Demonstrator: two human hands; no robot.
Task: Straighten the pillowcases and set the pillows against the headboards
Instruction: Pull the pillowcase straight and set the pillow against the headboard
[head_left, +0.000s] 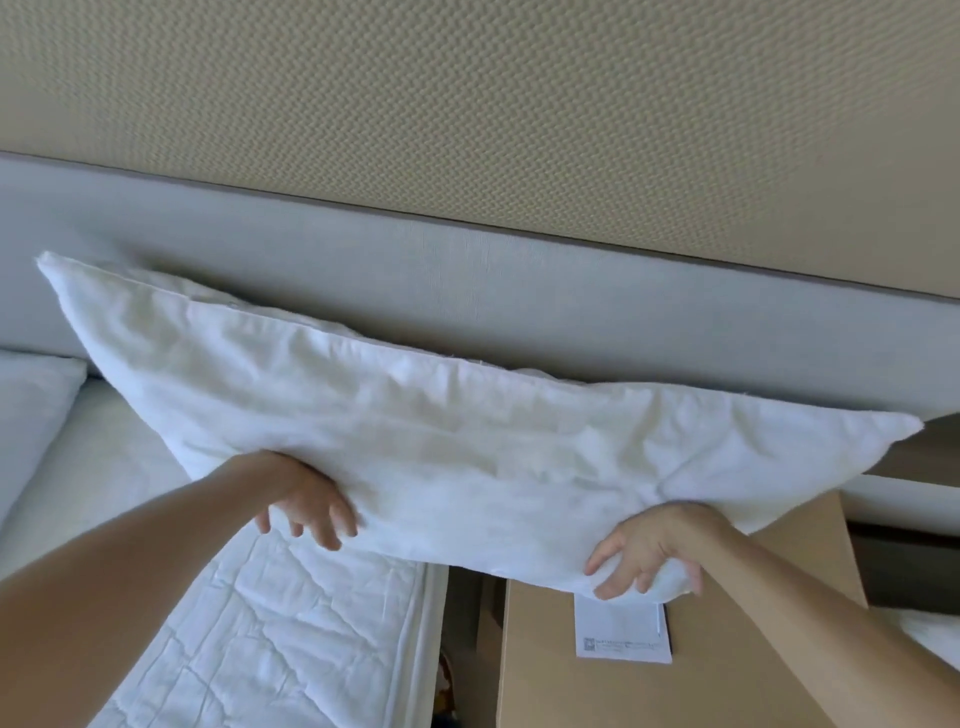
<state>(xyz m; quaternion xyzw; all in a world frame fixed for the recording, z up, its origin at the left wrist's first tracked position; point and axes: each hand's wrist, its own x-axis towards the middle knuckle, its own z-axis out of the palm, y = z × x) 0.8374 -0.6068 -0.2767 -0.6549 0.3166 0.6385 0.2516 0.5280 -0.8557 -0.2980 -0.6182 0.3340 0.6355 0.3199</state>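
- Left hand (306, 506), right hand (641, 558): gripping lower edge of pillow (415, 415); fingertips partly buried in fabric.
- Headboard (519, 280): lower part hidden behind pillow.
- Paper slip (621, 631): print illegible.

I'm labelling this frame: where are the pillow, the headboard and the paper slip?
pillow (441, 431), head view, middle of its white face
headboard (519, 291), head view, bare grey panel above the pillow
paper slip (621, 631), head view, centre of the sheet

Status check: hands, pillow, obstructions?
Left hand and right hand grip pillow by its near edge. Pillow held up before headboard. Nightstand beneath its right end.
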